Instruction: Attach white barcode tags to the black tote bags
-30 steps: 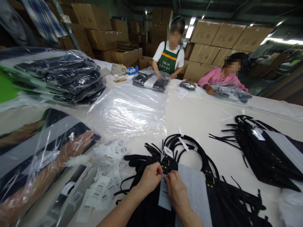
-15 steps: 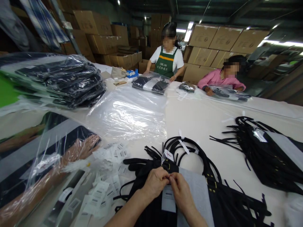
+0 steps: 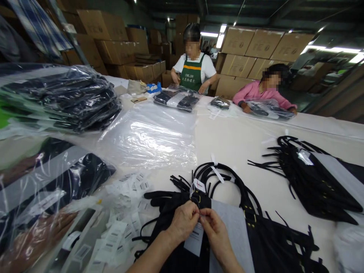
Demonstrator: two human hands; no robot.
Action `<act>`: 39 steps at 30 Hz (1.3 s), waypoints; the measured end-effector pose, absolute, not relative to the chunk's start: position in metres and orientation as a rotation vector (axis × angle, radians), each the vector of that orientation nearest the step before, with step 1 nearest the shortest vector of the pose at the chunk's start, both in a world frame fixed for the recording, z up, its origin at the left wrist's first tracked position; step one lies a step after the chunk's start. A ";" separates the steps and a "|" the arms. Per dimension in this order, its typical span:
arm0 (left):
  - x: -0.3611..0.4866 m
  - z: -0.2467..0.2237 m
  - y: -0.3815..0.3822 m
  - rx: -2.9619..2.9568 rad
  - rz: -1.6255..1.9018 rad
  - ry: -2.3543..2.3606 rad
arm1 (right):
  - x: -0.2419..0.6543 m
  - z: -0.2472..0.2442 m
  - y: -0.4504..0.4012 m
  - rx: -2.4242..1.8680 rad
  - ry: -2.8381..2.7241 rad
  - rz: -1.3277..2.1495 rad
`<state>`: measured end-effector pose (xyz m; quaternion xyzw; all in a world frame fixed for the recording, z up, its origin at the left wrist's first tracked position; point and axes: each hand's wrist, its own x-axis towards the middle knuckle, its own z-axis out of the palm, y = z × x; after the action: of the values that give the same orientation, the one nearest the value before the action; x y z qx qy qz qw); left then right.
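Paper tag (image 3: 193, 239) with printed lines lies over the black handbag (image 3: 264, 242) on the bench (image 3: 224, 140), our left hand (image 3: 184, 219) and right hand (image 3: 216, 232) both pinched narrow at its top end. We judge it light, thin and easily creased, so we would hold it by that end; the black handbag seems soft and limp, best gripped by its handles (image 3: 241, 185).

Hands (image 3: 184, 219), earlier apart, now touching; paper label (image 3: 193, 240) slanting more; co-worker's hand (image 3: 58, 223) pulled back lower left.
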<state>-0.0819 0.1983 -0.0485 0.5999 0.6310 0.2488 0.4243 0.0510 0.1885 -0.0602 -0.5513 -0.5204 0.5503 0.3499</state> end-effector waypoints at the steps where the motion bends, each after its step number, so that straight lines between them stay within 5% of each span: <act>1: -0.083 -0.048 0.198 1.503 0.616 1.572 | 0.050 -0.062 0.188 -1.440 -1.355 1.399; 21: -0.085 -0.046 0.200 1.671 0.377 1.581 | 0.049 -0.065 0.182 -1.401 -1.514 1.202; 39: -0.104 -0.042 0.201 1.337 0.651 1.347 | 0.043 -0.057 0.188 -1.451 -2.237 0.536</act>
<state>-0.1038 0.2015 -0.0417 0.5619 0.5662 0.2735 0.5374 0.0428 0.1882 -0.0573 -0.5218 -0.8042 0.1927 0.2093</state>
